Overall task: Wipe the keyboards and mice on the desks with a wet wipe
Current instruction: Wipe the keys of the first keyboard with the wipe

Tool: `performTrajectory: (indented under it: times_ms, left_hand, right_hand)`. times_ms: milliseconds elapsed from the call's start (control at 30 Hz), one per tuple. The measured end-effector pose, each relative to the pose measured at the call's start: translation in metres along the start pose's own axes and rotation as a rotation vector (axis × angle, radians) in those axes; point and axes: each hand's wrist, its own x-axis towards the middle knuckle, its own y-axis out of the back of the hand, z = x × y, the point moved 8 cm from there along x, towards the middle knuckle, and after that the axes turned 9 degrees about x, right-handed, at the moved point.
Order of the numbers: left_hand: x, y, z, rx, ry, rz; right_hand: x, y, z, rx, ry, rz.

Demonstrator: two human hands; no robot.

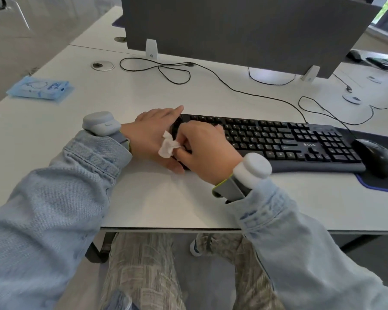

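Right hand [205, 148]: fingers curled, pinching a small crumpled white wet wipe [167, 147] between thumb and fingertips, pressed against the left end of the black full-size plastic keyboard [276, 139]. The wipe bunches out toward 9 o'clock of the hand, lying over the back of the left hand.

Left hand [154, 133]: fingers straight and together, laid flat against the keyboard's left edge, index tip at the top-left corner, thumb running under along the front edge. Holds nothing, only braces.

Keyboard sits centre-right on the white laminate desk [188, 198], long axis running toward 3 o'clock, its right end touching the dark mouse pad with blue stitched border [381, 182]. Black wired mouse [377, 157] sits on that pad just beside the keyboard's right end, at 3 o'clock of the hands. Well apart from both hands.

Light blue flat pack of wipes [40, 88] lies on the desk at 10 o'clock of the hands, well apart.

Black cables [177, 68] loop across the desk at 12 o'clock, in front of the dark grey divider panel [244, 27]. Round grey cable grommet [102, 65] at 11 o'clock.

Both wrists carry grey strapped devices; denim sleeves [54, 198] on both arms.

A second keyboard and mouse show at far 2 o'clock, too blurred to tell more.
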Motion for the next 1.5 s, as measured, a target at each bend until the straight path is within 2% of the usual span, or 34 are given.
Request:
performTrajectory:
  times_ms: [100, 200, 300, 433, 533, 600, 933, 1133, 1367, 1500]
  left_hand:
    - [-0.009, 0.003, 0.002, -0.015, -0.005, -0.03]
    - [-0.012, 0.006, 0.001, -0.007, 0.022, -0.063]
    - [-0.014, 0.007, -0.002, 0.007, 0.049, -0.094]
    - [-0.02, 0.008, -0.003, 0.002, 0.081, -0.152]
    - [-0.02, 0.009, -0.006, 0.016, 0.108, -0.148]
    - [-0.017, 0.006, -0.01, 0.033, 0.109, -0.14]
    - [-0.009, 0.01, -0.015, 0.099, 0.079, -0.01]
    - [-0.01, 0.007, -0.015, 0.046, 0.065, -0.027]
    - [-0.012, 0.002, -0.015, 0.043, 0.087, -0.089]
    - [-0.012, 0.002, -0.013, 0.008, 0.068, -0.091]
  right_hand:
    - [-0.011, 0.016, 0.029, 0.032, -0.052, 0.032]
    - [-0.011, 0.053, 0.07, 0.1, -0.133, 0.181]
    - [0.011, 0.083, 0.111, 0.046, -0.204, 0.287]
    - [0.052, 0.073, 0.128, -0.077, -0.212, 0.127]
    - [0.075, 0.047, 0.113, -0.124, -0.152, -0.021]
    - [0.085, 0.036, 0.102, -0.141, -0.114, -0.053]
    - [0.117, 0.004, 0.047, -0.062, 0.047, -0.088]
    - [0.102, 0.006, 0.034, 0.027, 0.107, -0.123]
    - [0.084, 0.021, 0.064, -0.055, 0.042, -0.137]
    - [0.081, 0.036, 0.077, -0.093, 0.031, -0.074]
